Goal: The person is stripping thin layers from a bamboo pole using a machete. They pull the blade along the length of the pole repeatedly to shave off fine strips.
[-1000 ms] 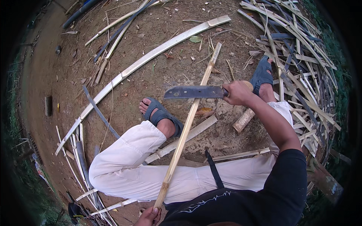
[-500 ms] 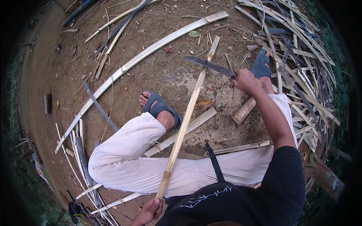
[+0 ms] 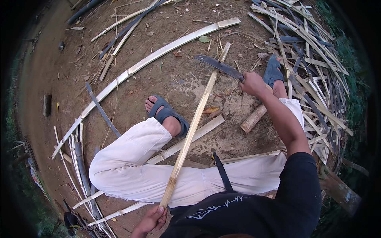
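Observation:
My left hand (image 3: pixel 152 218) grips the near end of a long bamboo strip (image 3: pixel 191 137), low at the left of my body. The pale strip slants up and away across my leg, its far end over the dirt. My right hand (image 3: pixel 254 85) is closed round the handle of a machete (image 3: pixel 220 66). The dark blade points left and lies across the strip near its far end, touching or just above it; I cannot tell which. My fingers hide most of the handle.
A big pile of split bamboo (image 3: pixel 313 71) lies at the right. A long curved bamboo slat (image 3: pixel 131 71) crosses the ground beyond my sandalled foot (image 3: pixel 168 113). A short round log (image 3: pixel 254 118) and a flat slat (image 3: pixel 190 139) lie between my legs.
The view has shifted slightly. The machete stays across the strip, now a little nearer the joint at its far end, and both hands keep their grips.

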Tool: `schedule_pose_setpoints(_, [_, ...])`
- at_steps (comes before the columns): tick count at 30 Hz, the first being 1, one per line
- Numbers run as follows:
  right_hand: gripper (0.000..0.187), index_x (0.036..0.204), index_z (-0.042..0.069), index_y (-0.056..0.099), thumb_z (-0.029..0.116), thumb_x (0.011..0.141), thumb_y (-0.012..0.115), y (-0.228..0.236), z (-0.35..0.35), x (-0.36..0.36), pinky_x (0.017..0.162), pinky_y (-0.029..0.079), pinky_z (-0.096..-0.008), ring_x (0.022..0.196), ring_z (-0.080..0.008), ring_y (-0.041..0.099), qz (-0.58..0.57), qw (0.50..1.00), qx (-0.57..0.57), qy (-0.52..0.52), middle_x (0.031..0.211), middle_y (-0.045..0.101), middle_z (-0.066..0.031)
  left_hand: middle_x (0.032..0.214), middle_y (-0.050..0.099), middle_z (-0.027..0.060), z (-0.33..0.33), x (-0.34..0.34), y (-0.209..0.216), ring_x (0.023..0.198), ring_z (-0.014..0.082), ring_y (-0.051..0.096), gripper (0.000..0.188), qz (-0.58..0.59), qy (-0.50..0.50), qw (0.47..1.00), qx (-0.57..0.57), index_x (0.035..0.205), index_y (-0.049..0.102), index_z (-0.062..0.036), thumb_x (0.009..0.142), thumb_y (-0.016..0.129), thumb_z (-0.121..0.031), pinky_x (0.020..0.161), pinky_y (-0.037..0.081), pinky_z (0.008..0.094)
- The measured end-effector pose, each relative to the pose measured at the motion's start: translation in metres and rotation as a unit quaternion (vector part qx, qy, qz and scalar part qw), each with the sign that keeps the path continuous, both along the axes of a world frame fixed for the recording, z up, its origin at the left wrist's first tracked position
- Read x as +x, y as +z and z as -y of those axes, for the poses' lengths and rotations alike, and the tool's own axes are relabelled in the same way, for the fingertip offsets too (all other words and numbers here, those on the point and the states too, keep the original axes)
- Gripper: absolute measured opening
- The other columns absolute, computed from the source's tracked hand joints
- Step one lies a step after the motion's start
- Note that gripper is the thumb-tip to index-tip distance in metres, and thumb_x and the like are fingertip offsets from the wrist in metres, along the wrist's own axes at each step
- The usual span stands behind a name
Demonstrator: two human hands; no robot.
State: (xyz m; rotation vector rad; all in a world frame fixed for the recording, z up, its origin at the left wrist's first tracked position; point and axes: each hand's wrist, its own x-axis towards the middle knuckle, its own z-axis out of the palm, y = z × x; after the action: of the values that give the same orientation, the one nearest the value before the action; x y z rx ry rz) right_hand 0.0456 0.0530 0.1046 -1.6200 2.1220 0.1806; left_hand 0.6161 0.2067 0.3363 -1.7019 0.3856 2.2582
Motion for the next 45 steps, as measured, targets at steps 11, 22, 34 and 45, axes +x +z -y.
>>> schedule_pose_setpoints(11, [0.028,0.089,0.002,0.068,0.028,0.081,0.067,-0.022,0.012,-0.001,0.078,0.055,-0.0502,0.082,-0.0416,0.068,-0.015,0.996,-0.044,-0.075,0.082,0.069,-0.0238,0.063,0.042,-0.0024,-0.001,0.001,-0.001,0.045,0.0075,0.034,0.037,-0.021,0.027,0.999,0.005,0.090,0.049,-0.0107,0.106,0.041,-0.043,0.041,0.026,0.0233])
schedule_pose_setpoints(22, [0.035,0.091,-0.001,0.070,0.031,0.079,0.068,-0.024,0.024,-0.005,0.082,0.056,-0.0487,0.090,-0.0413,0.069,-0.042,0.995,-0.024,-0.091,0.090,0.070,-0.0252,0.063,0.039,-0.0014,0.019,0.020,-0.005,0.044,0.0061,0.029,0.035,-0.023,0.100,0.992,0.075,0.089,0.048,-0.0076,0.105,0.045,-0.039,0.038,0.020,0.0226])
schedule_pose_setpoints(34, [0.029,0.095,-0.001,0.073,0.023,0.081,0.064,-0.024,0.013,-0.003,0.085,0.056,-0.0465,0.095,-0.0393,0.069,-0.056,0.992,-0.025,-0.107,0.097,0.070,-0.0258,0.061,0.036,-0.0027,0.022,0.021,-0.009,0.045,0.0065,0.027,0.039,-0.031,0.101,0.990,0.096,0.089,0.048,-0.0090,0.102,0.048,-0.045,0.038,0.019,0.0238])
schedule_pose_setpoints(45, [0.031,0.101,-0.001,0.072,0.023,0.082,0.063,-0.029,-0.006,-0.016,0.089,0.055,-0.0463,0.101,-0.0401,0.068,-0.063,0.990,-0.005,-0.125,0.106,0.069,-0.0256,0.061,0.035,-0.0026,0.013,0.022,-0.001,0.044,0.0066,0.026,0.038,-0.016,0.100,0.991,0.087,0.084,0.045,-0.0097,0.104,0.045,-0.042,0.038,0.020,0.0230])
